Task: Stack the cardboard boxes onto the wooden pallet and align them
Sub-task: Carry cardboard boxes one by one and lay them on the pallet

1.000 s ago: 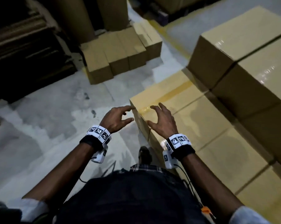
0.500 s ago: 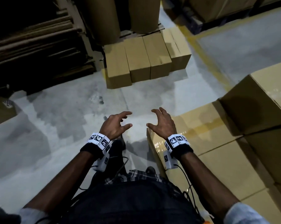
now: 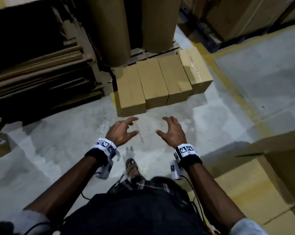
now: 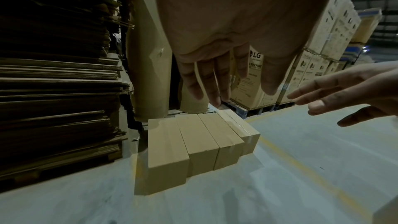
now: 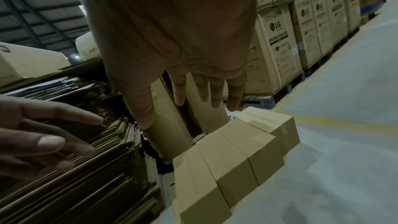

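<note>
Both grips hang empty over the floor [image 3: 245,85], fingers spread: left hand [image 3: 120,132], right hand [image 3: 173,133]. Four boxes [image 3: 153,82] sit side by side just ahead of them; stacked boxes [image 3: 255,182] lie beside the right grip.

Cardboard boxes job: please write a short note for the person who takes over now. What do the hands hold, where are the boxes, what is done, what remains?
Left hand: open, holds nothing, above the floor.
Right hand: open, holds nothing, beside the left.
Four loose boxes stand side by side on the floor ahead, in front of tall paper rolls.
Stacked boxes lie at the right, several placed; the pallet under them is not visible.
Left: probably pick up the four boxes one by one, stack and align them.
</note>
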A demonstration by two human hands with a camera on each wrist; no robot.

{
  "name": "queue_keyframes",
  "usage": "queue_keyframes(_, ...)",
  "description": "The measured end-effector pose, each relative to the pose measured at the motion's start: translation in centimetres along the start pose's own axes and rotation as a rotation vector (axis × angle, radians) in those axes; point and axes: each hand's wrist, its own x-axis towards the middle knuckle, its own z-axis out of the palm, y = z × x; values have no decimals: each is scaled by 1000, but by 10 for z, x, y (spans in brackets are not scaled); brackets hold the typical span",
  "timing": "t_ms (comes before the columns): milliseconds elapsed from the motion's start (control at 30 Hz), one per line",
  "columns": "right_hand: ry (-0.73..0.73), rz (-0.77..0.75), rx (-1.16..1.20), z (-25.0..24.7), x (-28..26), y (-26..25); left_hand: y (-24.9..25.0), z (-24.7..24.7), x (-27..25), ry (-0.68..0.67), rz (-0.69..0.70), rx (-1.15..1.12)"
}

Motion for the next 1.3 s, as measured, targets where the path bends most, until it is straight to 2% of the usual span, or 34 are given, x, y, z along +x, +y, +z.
queue_keyframes(167, 53, 65, 30, -30, 61, -19, 6, -39, 87, -34, 46, -39)
queue_keyframes(333, 99, 160, 41, -73, 115, 5, 40, -51, 168, -87, 105, -110)
queue_keyframes(533, 91, 184, 37, -144, 207, 61, 102, -42, 282, -100, 141, -33)
queue_keyframes(767, 49, 112, -49, -273, 322, 140, 235, -6, 434, -117, 115, -58)
queue_keyframes(933, 39, 155, -108, -364, 390, 203, 323, 20, 521, -117, 156, -47)
queue_keyframes(1133, -16, 197, -119, -422, 483, 271, 370, 40, 623, -189, 151, -53)
queue_keyframes(1300, -216, 245, -225, -448, 558, 320, 391, 58, 710, -218, 44, -113)
